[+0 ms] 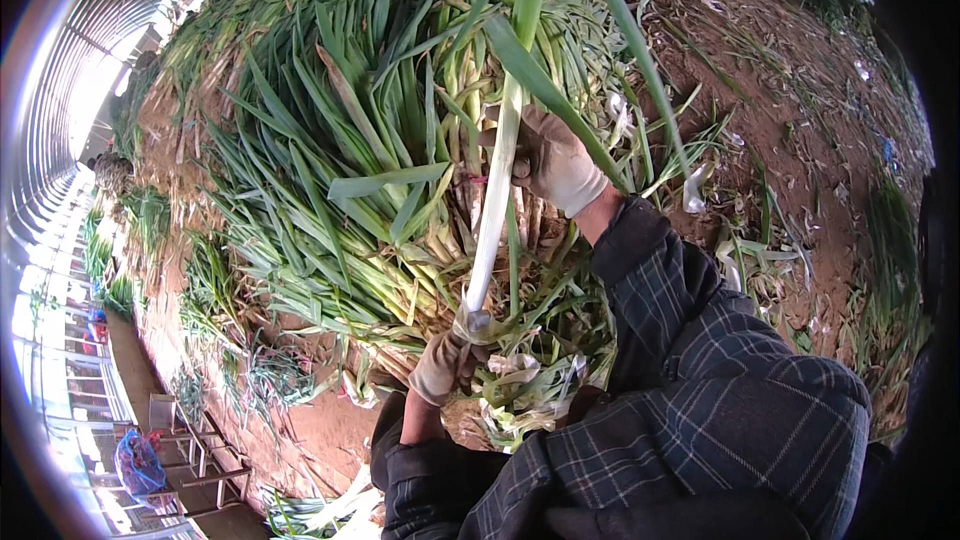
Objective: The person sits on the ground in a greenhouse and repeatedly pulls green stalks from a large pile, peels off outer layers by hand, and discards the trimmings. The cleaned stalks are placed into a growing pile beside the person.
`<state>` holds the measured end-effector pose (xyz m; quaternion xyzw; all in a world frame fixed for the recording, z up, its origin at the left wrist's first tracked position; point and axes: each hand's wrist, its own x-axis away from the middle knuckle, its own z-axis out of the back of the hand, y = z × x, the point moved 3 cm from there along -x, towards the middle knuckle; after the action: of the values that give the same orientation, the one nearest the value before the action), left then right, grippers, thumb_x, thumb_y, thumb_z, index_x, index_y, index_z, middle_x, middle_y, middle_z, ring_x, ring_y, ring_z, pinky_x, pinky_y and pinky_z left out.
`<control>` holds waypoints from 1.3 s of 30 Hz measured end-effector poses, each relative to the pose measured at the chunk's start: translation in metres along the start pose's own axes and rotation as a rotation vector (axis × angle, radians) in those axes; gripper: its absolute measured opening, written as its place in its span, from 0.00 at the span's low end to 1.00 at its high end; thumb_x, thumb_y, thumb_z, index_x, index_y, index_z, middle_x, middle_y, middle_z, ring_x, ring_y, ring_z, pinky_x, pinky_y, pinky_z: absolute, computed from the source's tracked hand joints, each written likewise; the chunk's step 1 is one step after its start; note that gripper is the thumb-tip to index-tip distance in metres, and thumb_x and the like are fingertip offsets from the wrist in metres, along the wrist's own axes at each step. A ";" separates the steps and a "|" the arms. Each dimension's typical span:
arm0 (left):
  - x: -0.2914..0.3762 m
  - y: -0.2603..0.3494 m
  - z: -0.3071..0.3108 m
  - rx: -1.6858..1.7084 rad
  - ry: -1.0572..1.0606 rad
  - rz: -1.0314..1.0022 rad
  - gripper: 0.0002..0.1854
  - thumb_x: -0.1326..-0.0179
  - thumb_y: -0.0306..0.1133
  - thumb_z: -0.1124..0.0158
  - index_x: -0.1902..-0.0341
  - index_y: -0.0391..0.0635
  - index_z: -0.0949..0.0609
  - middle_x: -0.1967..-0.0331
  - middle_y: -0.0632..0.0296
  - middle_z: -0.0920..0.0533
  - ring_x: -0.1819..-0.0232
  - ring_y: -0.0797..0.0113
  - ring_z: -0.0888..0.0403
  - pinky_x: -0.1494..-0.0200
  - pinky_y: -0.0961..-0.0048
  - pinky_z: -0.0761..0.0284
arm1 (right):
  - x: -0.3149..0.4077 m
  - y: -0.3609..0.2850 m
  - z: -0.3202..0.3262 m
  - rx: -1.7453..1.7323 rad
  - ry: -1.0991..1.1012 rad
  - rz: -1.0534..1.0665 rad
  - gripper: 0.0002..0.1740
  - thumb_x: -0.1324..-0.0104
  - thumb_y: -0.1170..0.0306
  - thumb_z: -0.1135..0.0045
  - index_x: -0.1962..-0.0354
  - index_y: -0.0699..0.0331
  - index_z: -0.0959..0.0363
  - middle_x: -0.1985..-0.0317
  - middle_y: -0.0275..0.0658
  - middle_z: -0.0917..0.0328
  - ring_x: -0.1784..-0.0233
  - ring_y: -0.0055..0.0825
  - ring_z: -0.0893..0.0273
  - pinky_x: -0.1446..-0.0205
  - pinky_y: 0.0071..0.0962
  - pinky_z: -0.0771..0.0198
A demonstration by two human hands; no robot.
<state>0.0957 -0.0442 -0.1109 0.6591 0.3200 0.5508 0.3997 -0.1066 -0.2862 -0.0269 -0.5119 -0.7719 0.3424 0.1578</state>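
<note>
A long scallion [496,199], peeled white on its stalk, stands slanted before me with its green leaves spreading towards the top. My gloved left hand [447,361] grips its lower end, where loose skin hangs around the fingers. Higher up, my gloved right hand [559,163] is curled around the stalk, just below the leaves. Behind both hands lies a large heap of green scallions [352,157]. Peeled skins and leaf scraps [532,382] gather under the stalk, close to my body. My right fingertips are partly hidden by the stalk.
Bare soil littered with leaf scraps [787,157] stretches to the right. Further scallion bunches [206,277] lie on the left. A wooden frame [214,457] and a blue mesh bag [140,465] are at lower left, beneath a hooped greenhouse wall [56,105]. Peeled scallions [349,510] lie at the bottom.
</note>
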 end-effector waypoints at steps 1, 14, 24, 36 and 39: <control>-0.003 -0.002 0.002 -0.014 0.013 0.001 0.28 0.29 0.55 0.51 0.66 0.40 0.20 0.85 0.66 0.29 0.89 0.74 0.33 0.86 0.76 0.37 | 0.000 -0.003 0.002 -0.013 0.021 -0.026 0.23 0.29 0.49 0.52 0.52 0.60 0.30 0.63 0.46 0.18 0.82 0.17 0.37 0.78 0.20 0.39; -0.004 -0.007 -0.001 0.085 -0.011 0.073 0.24 0.29 0.50 0.49 0.65 0.40 0.20 0.86 0.68 0.31 0.87 0.75 0.36 0.86 0.77 0.40 | -0.004 -0.003 0.018 -0.213 -0.085 -0.165 0.20 0.31 0.74 0.61 0.42 0.62 0.35 0.55 0.42 0.20 0.78 0.17 0.37 0.73 0.19 0.37; -0.007 -0.028 0.010 0.032 -0.058 -0.026 0.19 0.28 0.46 0.49 0.63 0.42 0.19 0.84 0.69 0.30 0.84 0.76 0.33 0.81 0.78 0.39 | -0.008 -0.004 0.022 0.075 -0.016 0.032 0.15 0.29 0.61 0.45 0.56 0.66 0.27 0.68 0.36 0.24 0.72 0.26 0.27 0.67 0.29 0.29; -0.022 -0.029 0.022 -0.207 0.324 -0.192 0.23 0.28 0.48 0.47 0.61 0.35 0.21 0.76 0.66 0.21 0.75 0.73 0.26 0.70 0.76 0.30 | -0.003 0.000 0.018 -0.056 -0.005 -0.165 0.19 0.33 0.72 0.57 0.46 0.66 0.29 0.58 0.41 0.20 0.76 0.17 0.34 0.67 0.22 0.30; -0.014 -0.019 0.017 0.001 0.202 -0.066 0.22 0.29 0.47 0.44 0.62 0.35 0.20 0.76 0.65 0.22 0.76 0.78 0.27 0.71 0.81 0.32 | -0.004 0.001 0.015 -0.005 -0.024 -0.142 0.22 0.32 0.76 0.61 0.42 0.66 0.33 0.55 0.39 0.19 0.74 0.17 0.33 0.64 0.21 0.28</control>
<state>0.1106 -0.0497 -0.1355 0.5898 0.3804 0.6007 0.3829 -0.1130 -0.2954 -0.0374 -0.4522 -0.8089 0.3346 0.1711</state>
